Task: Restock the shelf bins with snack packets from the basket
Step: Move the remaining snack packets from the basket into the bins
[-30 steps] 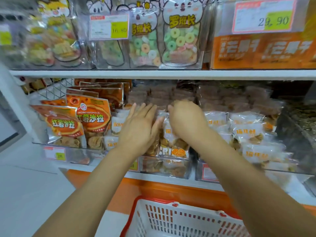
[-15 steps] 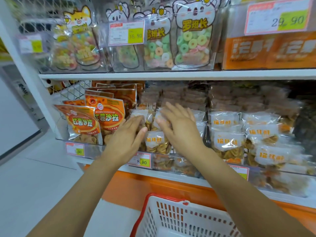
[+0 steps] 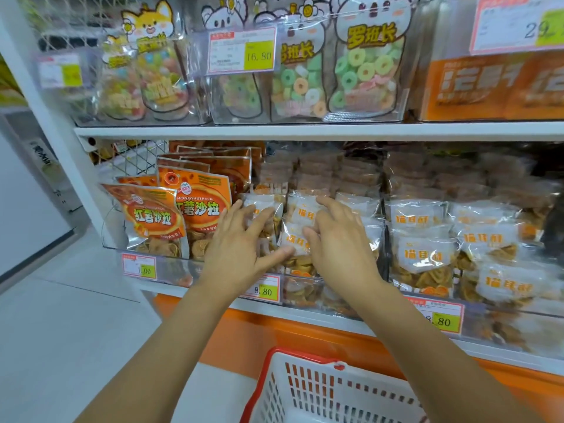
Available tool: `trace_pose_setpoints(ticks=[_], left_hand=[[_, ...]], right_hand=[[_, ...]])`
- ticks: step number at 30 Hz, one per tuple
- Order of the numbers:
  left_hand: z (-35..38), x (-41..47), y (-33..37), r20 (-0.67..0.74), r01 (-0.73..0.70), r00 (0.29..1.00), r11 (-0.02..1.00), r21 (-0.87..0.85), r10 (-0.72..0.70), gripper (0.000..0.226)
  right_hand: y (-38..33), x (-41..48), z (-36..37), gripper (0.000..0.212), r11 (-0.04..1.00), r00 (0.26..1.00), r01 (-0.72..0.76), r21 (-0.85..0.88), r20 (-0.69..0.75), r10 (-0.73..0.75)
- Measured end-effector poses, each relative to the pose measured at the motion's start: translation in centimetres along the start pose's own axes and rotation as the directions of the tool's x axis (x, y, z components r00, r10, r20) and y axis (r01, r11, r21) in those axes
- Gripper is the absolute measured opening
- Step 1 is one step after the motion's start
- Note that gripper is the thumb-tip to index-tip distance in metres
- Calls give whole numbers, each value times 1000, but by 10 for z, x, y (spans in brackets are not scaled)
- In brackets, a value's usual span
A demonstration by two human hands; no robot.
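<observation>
At centre frame, left hand [image 3: 241,254] lies flat, fingers straight and spread, pressing on clear snack packets with white labels and orange lettering [image 3: 300,213] in the clear plastic shelf bin [image 3: 302,290]. Right hand [image 3: 338,239], at its 3 o'clock, bends its fingers over the same stack; whether it pinches a packet cannot be told. Orange foil pouches [image 3: 198,209] stand at 9 o'clock; white slotted basket with red rim [image 3: 305,389] sits at 6 o'clock.

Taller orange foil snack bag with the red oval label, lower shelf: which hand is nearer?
Left. The left hand lies just right of the orange foil snack bag, fingers beside its edge; the right hand is further right, on the white-labelled clear packets.
</observation>
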State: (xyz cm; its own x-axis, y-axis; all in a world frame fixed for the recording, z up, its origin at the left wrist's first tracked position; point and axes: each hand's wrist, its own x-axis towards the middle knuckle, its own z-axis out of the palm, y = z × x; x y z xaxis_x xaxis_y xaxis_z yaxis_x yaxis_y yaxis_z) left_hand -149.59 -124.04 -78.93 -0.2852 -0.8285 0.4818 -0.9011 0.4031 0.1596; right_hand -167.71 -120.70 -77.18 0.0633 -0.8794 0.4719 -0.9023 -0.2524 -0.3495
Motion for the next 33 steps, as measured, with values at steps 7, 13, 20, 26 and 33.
trace_pose_setpoints(ticks=[7,13,20,26,33], left_hand=[[-3,-3,-4,23,-61,998,998,11,61,102],[-8,-5,3,-57,-59,997,988,-145,52,73],[2,7,14,-142,-93,987,986,-136,73,57],[12,26,22,-98,-6,995,999,-45,2,68],[18,31,22,-40,58,997,993,-101,-62,81]], right_hand=[[-5,46,-26,26,987,976,-143,68,177,129],[-16,71,-38,19,980,921,-175,93,366,129],[-7,71,-25,13,989,907,-149,-8,398,139],[-7,59,-28,17,996,954,-71,52,296,52],[5,22,-3,61,975,996,-89,-205,-2,90]])
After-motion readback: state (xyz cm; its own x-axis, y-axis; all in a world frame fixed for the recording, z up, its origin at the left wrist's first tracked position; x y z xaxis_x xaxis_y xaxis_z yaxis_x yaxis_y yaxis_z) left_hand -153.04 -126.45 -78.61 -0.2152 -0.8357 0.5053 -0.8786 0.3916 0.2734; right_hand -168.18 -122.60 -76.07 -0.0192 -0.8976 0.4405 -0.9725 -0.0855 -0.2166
